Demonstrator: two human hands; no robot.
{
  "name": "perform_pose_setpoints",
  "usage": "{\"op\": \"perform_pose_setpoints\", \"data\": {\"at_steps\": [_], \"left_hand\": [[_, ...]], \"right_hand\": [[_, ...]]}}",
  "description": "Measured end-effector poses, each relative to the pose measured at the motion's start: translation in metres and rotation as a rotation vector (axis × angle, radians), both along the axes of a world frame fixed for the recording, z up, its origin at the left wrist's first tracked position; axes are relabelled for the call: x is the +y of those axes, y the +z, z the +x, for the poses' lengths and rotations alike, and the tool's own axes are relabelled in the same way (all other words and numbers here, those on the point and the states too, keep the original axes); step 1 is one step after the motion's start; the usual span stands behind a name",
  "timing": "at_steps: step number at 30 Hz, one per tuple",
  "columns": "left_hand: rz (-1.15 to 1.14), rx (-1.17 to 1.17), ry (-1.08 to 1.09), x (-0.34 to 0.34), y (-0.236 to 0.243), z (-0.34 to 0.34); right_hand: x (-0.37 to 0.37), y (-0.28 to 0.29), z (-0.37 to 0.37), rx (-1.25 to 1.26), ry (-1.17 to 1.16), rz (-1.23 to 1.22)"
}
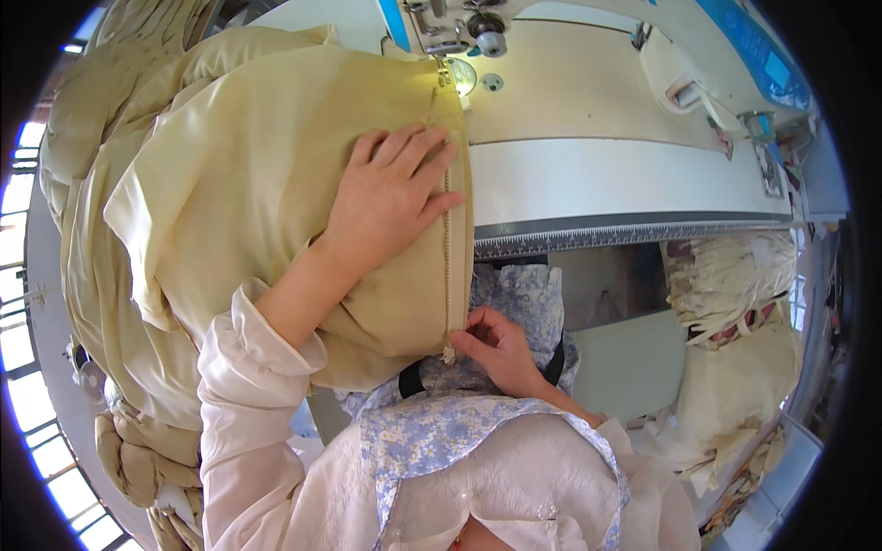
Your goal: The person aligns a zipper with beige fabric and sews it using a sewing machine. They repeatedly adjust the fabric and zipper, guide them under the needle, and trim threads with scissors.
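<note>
A large piece of beige fabric (276,156) drapes over the left side of the sewing machine table. Along its right edge runs a beige zipper (448,266), its far end under the lit presser foot (445,75) of the sewing machine (450,23). My left hand (390,193) lies flat on the fabric, fingers apart, with the fingertips and thumb reaching the zipper. At the near end of the zipper, my right hand (501,354) pinches the edge between thumb and forefinger. A small bunched tip (448,354) hangs there beside the thumb.
A ruler strip (634,237) lines the table's front edge. More beige fabric (119,312) is heaped at the left. On the right, a bundle of pale strips (730,275) lies above cut beige pieces (740,376). A blue floral apron (441,436) covers my front.
</note>
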State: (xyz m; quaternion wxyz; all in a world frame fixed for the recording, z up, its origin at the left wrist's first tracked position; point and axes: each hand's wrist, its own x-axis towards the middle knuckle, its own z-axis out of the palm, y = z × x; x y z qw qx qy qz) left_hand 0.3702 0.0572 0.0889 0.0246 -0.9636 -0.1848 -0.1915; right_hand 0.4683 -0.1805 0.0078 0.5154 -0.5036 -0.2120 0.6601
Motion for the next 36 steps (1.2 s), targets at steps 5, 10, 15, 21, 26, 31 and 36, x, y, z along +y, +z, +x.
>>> {"op": "perform_pose_setpoints", "data": {"at_steps": [5, 10, 15, 21, 26, 31, 36], "left_hand": [[-0.032, 0.006, 0.015, -0.001, -0.002, -0.001], [-0.024, 0.047, 0.044, -0.004, 0.000, -0.001], [-0.026, 0.054, 0.054, -0.005, 0.000, 0.000], [-0.022, 0.034, 0.066, -0.006, -0.004, 0.000], [-0.041, 0.012, 0.060, -0.005, -0.007, 0.002], [-0.056, 0.019, 0.063, -0.006, -0.004, 0.001], [-0.074, 0.013, 0.058, -0.006, -0.003, 0.001]], "right_hand": [[0.001, 0.001, 0.002, -0.060, 0.035, -0.029], [0.003, 0.003, 0.003, -0.011, 0.021, -0.031], [0.007, 0.005, 0.009, -0.104, 0.051, -0.038], [0.048, 0.074, 0.064, -0.838, 0.170, 0.210], [0.137, 0.099, 0.110, -1.187, -0.062, 0.417], [0.200, 0.090, 0.120, -1.359, -0.016, 0.381], [0.226, 0.081, 0.118, -1.445, 0.021, 0.309]]}}
